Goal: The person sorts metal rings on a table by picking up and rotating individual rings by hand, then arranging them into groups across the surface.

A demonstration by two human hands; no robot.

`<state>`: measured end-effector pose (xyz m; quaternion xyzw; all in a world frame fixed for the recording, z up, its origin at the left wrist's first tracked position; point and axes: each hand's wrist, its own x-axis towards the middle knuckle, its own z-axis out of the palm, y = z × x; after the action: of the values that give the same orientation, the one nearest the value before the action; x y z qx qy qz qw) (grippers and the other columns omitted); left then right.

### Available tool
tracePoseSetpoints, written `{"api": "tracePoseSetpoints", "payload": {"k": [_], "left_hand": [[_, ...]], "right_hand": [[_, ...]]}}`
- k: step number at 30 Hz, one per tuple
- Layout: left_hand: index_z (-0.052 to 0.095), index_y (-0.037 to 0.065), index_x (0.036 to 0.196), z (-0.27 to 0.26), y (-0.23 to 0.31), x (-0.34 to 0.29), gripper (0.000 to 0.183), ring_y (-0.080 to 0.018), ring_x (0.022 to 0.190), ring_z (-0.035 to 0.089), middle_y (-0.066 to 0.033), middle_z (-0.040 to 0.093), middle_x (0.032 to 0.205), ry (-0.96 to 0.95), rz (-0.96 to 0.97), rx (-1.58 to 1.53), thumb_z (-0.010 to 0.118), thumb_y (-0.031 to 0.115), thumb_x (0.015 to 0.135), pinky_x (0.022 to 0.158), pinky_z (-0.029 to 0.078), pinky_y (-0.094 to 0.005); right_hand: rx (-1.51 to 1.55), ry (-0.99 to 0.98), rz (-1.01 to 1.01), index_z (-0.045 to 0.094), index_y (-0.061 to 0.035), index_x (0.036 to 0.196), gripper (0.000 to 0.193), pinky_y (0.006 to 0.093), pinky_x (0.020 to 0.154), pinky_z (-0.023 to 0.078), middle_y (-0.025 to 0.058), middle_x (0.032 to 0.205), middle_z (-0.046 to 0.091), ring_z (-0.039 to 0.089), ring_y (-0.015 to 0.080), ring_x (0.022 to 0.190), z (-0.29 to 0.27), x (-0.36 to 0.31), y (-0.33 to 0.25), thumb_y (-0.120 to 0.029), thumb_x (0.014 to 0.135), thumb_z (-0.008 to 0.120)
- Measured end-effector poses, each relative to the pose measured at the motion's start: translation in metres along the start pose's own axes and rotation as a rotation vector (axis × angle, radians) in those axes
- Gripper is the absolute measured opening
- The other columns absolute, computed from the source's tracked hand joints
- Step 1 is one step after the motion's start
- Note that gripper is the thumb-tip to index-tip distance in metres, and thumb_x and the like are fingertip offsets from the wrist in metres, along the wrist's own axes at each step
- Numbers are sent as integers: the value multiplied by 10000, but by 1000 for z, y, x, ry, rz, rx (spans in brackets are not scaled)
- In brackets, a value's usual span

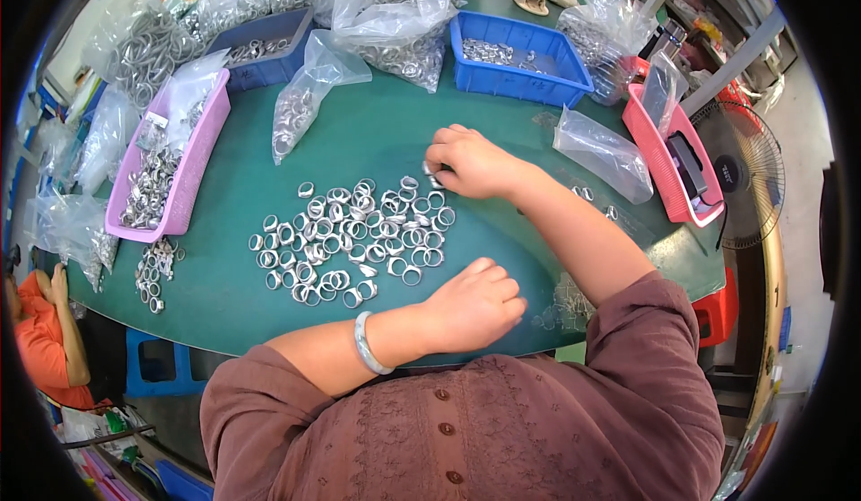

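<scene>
A loose spread of silver metal rings (357, 230) lies on the green tabletop (242, 160) in front of me. At the far right edge of that spread, my right hand (471, 162) is closed, its thumb and fingers pinching a silver ring (431, 176). My left hand (477, 302), with a pale bangle (364, 343) on its wrist, is curled closed just above the table, nearer to me and right of the rings. Its fingertips are turned away, so what it holds, if anything, is hidden.
A pink basket (202, 156) of metal parts stands left, beside a small ring pile (154, 272). Blue trays (529, 84) and bulging plastic bags (395, 17) line the back. A red basket (659, 156), a clear bag (603, 153) and a fan (740, 174) are right. Another person (49, 339) sits far left.
</scene>
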<state>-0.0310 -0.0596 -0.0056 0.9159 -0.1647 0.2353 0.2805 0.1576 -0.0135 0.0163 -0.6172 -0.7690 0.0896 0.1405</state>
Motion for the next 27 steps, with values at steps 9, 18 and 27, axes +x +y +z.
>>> {"api": "tracePoseSetpoints", "payload": {"k": [9,18,27], "left_hand": [[628,69,916,4,3,-8,199,-236,796,561,-50,563,788,-92,-19,-1,667,190,763,805,425,-356],[629,61,962,2,3,-6,226,-251,836,567,-72,583,815,-134,-44,-26,651,195,781,826,421,-373],[637,56,956,0,4,-7,224,-268,854,564,-86,589,825,-177,-67,-42,633,215,798,840,418,-389]], "right_hand": [[29,-58,-91,595,-71,1006,328,422,859,440,144,1018,549,524,342,987,-24,-23,-15,-132,702,703],[1,-222,-37,584,-57,914,265,407,842,428,94,943,561,524,307,937,-19,-29,-14,-123,689,707],[8,-74,-85,615,-67,796,144,383,809,402,83,891,550,511,286,891,-1,-38,-54,-144,696,685]]}}
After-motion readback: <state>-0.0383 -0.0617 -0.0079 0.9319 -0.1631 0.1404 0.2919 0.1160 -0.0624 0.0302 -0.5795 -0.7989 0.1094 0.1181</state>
